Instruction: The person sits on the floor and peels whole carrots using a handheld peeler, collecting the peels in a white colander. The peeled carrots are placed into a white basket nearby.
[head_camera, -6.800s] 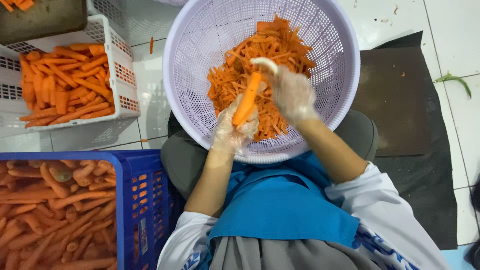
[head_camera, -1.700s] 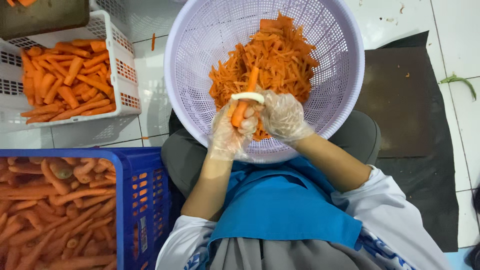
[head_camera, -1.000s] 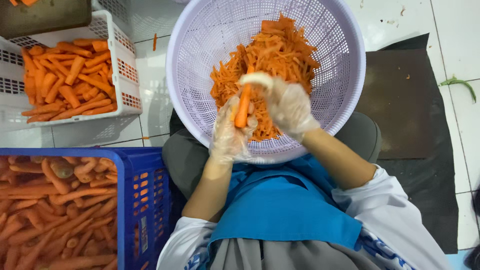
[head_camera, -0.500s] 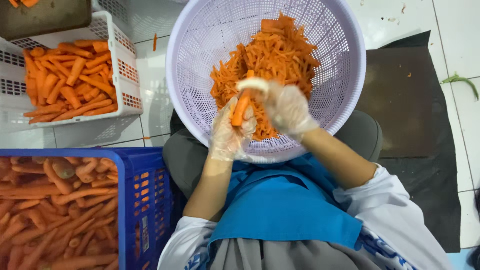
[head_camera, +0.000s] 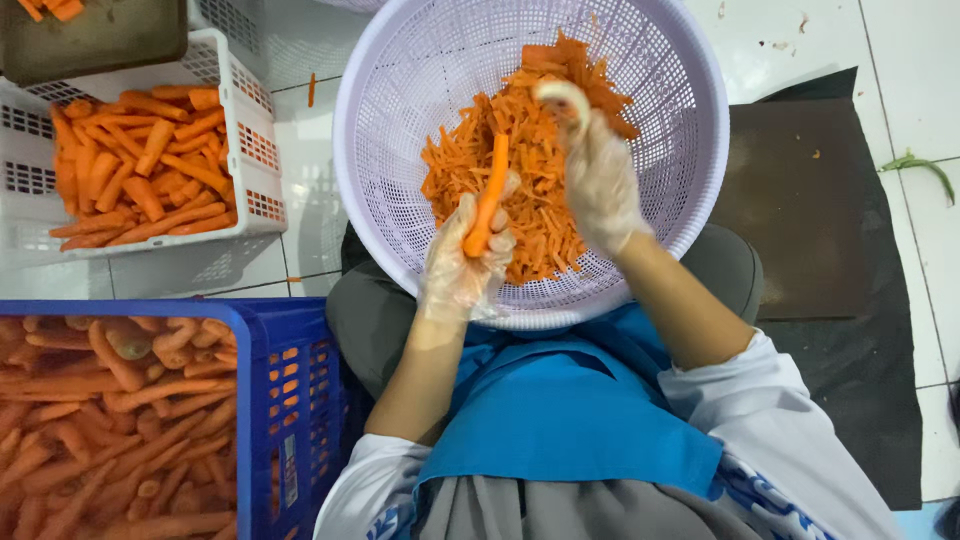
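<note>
Since half a second ago the right hand (head_camera: 598, 178) has lifted its pale peeler (head_camera: 562, 98), as it seems, away beyond the carrot's tip. The left hand (head_camera: 462, 268) grips the carrot (head_camera: 487, 196) by its lower end over the lilac basket (head_camera: 400, 90); its long axis runs nearly upright, tip pointing away.

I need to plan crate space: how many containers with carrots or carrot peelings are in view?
3, maybe more: the round lavender basket on the person's lap holds peelings, the white crate at upper left holds peeled carrots, the blue crate at lower left holds unpeeled ones. A dark tray at the top edge is mostly cut off.
</note>
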